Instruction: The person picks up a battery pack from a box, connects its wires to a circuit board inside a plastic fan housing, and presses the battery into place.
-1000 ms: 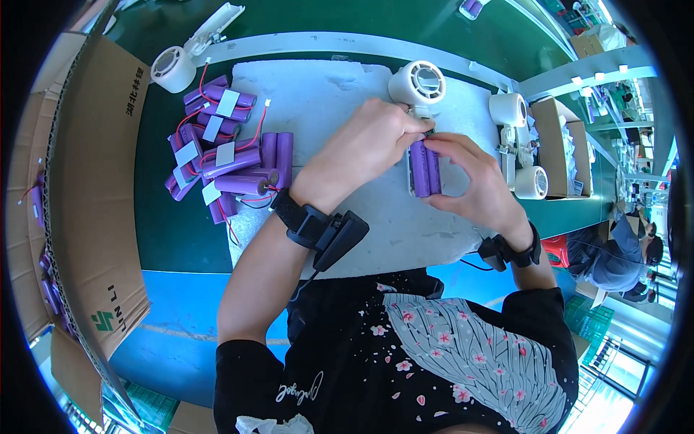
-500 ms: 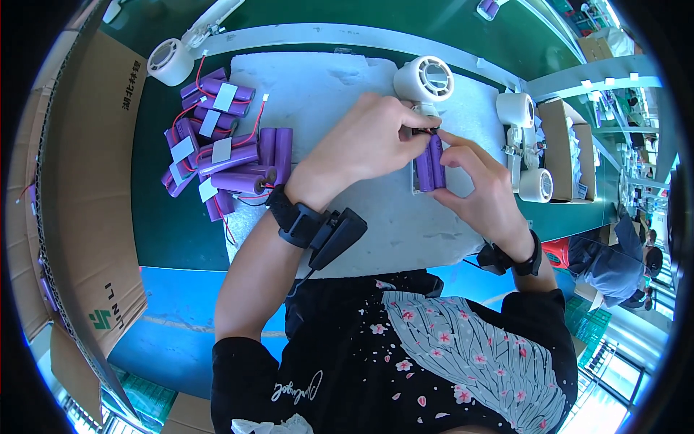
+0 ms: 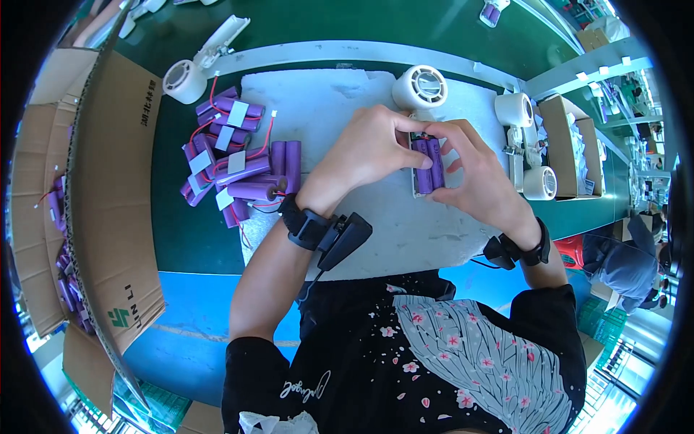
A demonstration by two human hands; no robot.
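Note:
A pair of purple cylindrical battery cells (image 3: 428,172) lies side by side in the handle part of a white handheld device with a round, fan-like head (image 3: 415,91). My left hand (image 3: 372,148) comes over from the left, its thumb pressing on the cells and its fingertips at their upper end by the head. From the right, my right hand (image 3: 477,173) pinches the same cells, thumb near the lower end and index finger at the top. Fingertips hide the wiring there. A white foam mat (image 3: 347,239) lies underneath.
Purple battery packs (image 3: 246,170) with red and black wires are heaped left. A large cardboard box (image 3: 116,210) stands beyond them. More white devices (image 3: 515,110) lie at right, by a small carton (image 3: 575,145); another white device (image 3: 185,81) is at far left. A person (image 3: 622,253) sits far right.
My left thumb has come down onto the cells, and my right index finger has moved up to their top end. The whole view has shifted slightly.

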